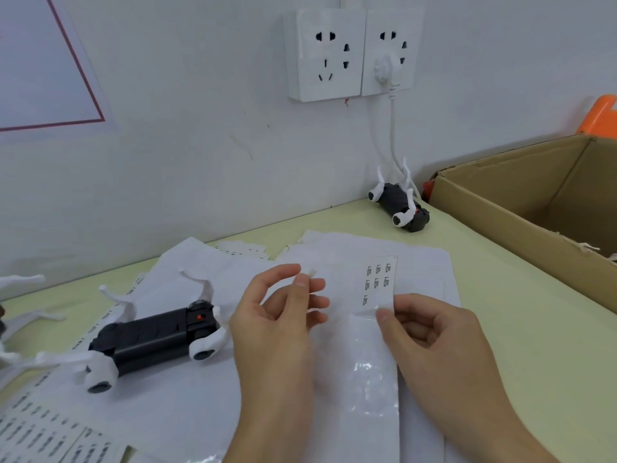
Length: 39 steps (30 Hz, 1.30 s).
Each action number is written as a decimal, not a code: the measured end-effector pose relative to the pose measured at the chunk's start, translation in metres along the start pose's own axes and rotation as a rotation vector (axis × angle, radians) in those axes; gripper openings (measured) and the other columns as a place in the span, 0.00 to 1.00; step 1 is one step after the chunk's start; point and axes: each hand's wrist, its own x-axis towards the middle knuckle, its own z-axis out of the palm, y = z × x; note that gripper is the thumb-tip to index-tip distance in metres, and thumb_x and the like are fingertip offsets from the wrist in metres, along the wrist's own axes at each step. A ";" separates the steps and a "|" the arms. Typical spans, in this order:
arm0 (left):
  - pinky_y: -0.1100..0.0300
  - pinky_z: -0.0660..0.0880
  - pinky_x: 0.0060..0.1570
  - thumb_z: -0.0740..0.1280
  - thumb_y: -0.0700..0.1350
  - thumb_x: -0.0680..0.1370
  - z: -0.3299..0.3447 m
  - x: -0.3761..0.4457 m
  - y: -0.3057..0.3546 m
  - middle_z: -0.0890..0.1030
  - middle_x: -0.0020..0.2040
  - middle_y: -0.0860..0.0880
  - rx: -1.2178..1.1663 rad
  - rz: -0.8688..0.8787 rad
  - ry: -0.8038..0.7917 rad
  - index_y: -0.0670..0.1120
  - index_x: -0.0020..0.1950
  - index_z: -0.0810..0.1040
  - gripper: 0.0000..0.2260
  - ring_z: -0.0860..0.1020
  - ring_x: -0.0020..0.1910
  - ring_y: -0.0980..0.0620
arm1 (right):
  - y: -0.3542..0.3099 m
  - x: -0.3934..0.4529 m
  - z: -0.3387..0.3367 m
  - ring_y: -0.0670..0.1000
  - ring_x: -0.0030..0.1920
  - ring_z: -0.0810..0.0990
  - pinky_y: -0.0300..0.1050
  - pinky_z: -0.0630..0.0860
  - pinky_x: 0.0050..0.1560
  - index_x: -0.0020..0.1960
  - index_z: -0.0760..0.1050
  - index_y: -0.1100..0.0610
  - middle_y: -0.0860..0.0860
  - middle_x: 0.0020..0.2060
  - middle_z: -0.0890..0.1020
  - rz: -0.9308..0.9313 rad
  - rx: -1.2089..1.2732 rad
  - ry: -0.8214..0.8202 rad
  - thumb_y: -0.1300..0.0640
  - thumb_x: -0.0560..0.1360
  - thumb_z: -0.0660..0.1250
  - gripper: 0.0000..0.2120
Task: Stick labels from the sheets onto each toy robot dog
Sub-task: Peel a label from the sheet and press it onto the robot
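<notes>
Left of the left hand (273, 315), a toy dog (150, 339) lies on label sheets (187, 412). Beyond the right hand (430, 332), another dog (399, 203) lies by the wall; a box (534, 208) stands farther right.

The print on the label strip (379, 282) is too small to read, and the left hand (277, 315) pinches something blurred at its fingertips that cannot be made out. A white-legged toy (13, 295) is cut off by the left edge. The cardboard box (534, 208) and an orange object (601, 116) run off the right edge.
</notes>
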 end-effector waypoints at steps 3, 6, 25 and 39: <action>0.66 0.77 0.35 0.68 0.37 0.80 0.000 0.001 -0.002 0.86 0.42 0.47 0.013 0.009 -0.032 0.51 0.45 0.83 0.10 0.83 0.37 0.52 | 0.000 0.000 0.000 0.52 0.37 0.85 0.37 0.79 0.37 0.40 0.84 0.48 0.48 0.34 0.86 -0.005 0.005 0.000 0.62 0.75 0.70 0.11; 0.65 0.78 0.35 0.67 0.33 0.79 0.000 0.000 -0.003 0.86 0.44 0.51 0.081 0.038 -0.059 0.50 0.48 0.82 0.12 0.84 0.40 0.53 | -0.001 -0.001 0.000 0.54 0.38 0.85 0.42 0.80 0.40 0.39 0.84 0.50 0.50 0.35 0.86 0.002 0.011 0.003 0.63 0.75 0.70 0.10; 0.65 0.74 0.44 0.64 0.41 0.74 0.005 -0.016 0.002 0.83 0.49 0.67 0.520 0.483 -0.383 0.51 0.53 0.79 0.10 0.81 0.53 0.54 | -0.015 -0.009 0.005 0.46 0.31 0.82 0.33 0.76 0.34 0.39 0.83 0.46 0.45 0.33 0.84 -0.104 -0.027 0.192 0.61 0.74 0.70 0.11; 0.75 0.70 0.47 0.65 0.39 0.75 0.002 -0.016 -0.004 0.79 0.50 0.58 0.761 0.641 -0.458 0.60 0.55 0.75 0.17 0.80 0.51 0.68 | -0.011 -0.002 -0.006 0.47 0.25 0.76 0.35 0.71 0.25 0.36 0.84 0.53 0.54 0.28 0.81 0.054 0.228 0.088 0.63 0.76 0.69 0.12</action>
